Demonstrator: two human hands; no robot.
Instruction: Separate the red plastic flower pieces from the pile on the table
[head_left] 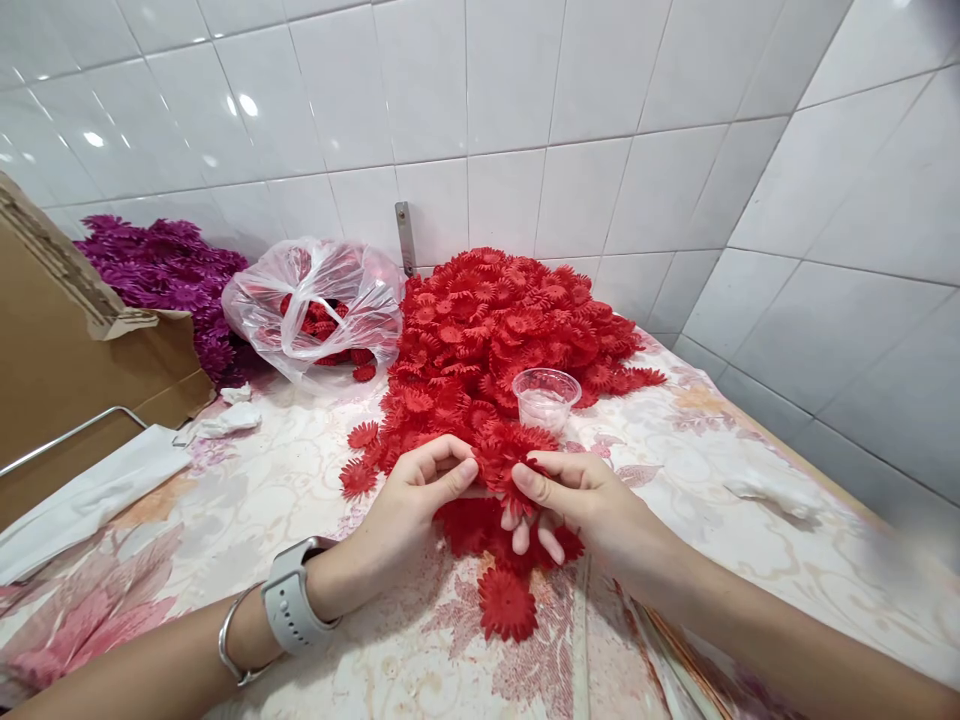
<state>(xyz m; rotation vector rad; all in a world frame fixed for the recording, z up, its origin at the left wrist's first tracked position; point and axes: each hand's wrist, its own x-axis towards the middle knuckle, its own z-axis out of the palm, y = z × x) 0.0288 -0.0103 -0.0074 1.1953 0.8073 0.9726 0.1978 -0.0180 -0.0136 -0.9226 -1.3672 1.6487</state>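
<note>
A: Starting with the head view, what are the hands doing?

B: The left hand is pinching a red flower between thumb and forefinger; the right hand is gripping it too, thumb and forefinger closing on the petals, the other fingers curling beneath.

A: So where is that flower sitting?

B: It is hanging between the two hands, above the cloth, just in front of the cup; more loose flowers are lying below it, the nearest one showing its face.

A: And the cup; what is it holding?

B: It is standing at the front of the red pile, clear and open at the top; something pale is showing through its wall, though I cannot tell what.

A: The other containers?

B: The bag is resting to the left of the pile; it is thin, see-through plastic, bunching into twisted white strands at the front, and dark red flowers are showing inside; the box is standing at the far left, its contents hiding from view; the purple pile is rising behind it, leaning toward the tiles.
</note>
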